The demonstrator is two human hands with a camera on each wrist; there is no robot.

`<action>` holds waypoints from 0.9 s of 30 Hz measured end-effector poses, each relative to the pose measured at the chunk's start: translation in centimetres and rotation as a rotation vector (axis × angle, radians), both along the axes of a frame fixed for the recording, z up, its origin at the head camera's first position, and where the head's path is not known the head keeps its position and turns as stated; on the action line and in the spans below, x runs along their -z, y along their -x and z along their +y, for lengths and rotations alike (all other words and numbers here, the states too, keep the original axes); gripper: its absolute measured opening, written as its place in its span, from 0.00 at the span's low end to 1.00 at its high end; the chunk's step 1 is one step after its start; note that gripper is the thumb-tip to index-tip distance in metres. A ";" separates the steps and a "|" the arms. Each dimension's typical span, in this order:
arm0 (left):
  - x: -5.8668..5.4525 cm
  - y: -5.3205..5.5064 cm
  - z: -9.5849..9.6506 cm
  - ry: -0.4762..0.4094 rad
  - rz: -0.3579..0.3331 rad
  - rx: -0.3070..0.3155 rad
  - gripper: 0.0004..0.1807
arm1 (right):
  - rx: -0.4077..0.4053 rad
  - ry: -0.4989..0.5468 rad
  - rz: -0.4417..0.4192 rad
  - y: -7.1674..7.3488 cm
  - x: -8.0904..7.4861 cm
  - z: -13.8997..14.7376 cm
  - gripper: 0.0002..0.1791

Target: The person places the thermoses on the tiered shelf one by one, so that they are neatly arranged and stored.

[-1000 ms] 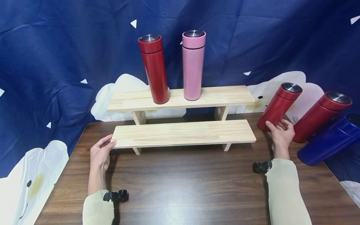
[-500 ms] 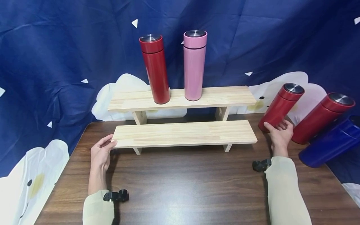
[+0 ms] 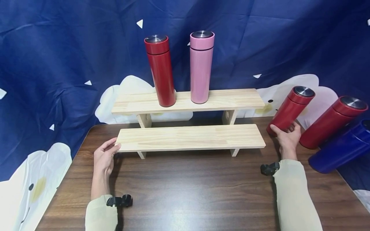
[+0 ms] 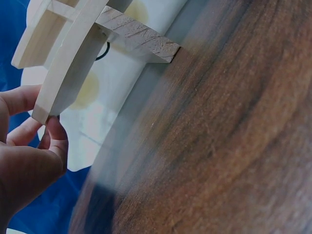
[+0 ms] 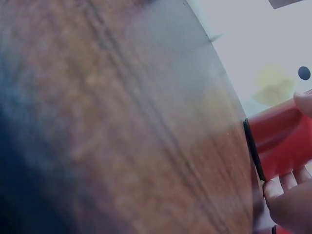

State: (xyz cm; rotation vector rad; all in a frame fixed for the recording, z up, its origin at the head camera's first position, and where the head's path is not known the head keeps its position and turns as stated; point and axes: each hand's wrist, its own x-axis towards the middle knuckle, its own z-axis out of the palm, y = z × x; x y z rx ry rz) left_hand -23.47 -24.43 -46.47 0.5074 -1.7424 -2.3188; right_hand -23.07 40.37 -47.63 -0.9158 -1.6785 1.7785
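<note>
My left hand (image 3: 103, 160) pinches the left end of the front board of a pale wooden two-step stand (image 3: 188, 138); in the left wrist view the thumb and fingers (image 4: 57, 139) lie at the board's end (image 4: 63, 78). At the right, my right hand (image 3: 289, 139) holds a red thermos flask (image 3: 290, 110) low on its body. The flask has a steel-topped lid and stands near the back of the table. In the right wrist view the fingers reach round the flask (image 5: 280, 141), close to its black base ring, with its upper part out of frame.
A dark red flask (image 3: 162, 77) and a pink flask (image 3: 200, 73) stand on the stand's back board (image 3: 231, 99). Right of my right hand are another red flask (image 3: 329, 125) and a blue flask (image 3: 338, 150), near the wooden table's (image 3: 188, 189) right edge. Blue patterned cloth (image 3: 72, 57) hangs behind.
The head view has shifted slightly, so things sit a little further right in it. Both hands keep their holds, and the stand and flasks stay in place.
</note>
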 end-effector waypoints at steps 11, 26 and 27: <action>0.0 0.0 0.1 -0.020 0.013 -0.001 0.17 | -0.009 -0.044 -0.071 0.1 -0.4 -0.1 0.45; 0.0 0.0 0.2 -0.015 0.006 -0.002 0.17 | -0.001 -0.039 -0.048 -0.9 -0.8 -0.1 0.45; 0.0 0.0 0.2 -0.015 0.004 -0.002 0.17 | -0.001 -0.038 -0.046 -1.0 -0.9 -0.1 0.45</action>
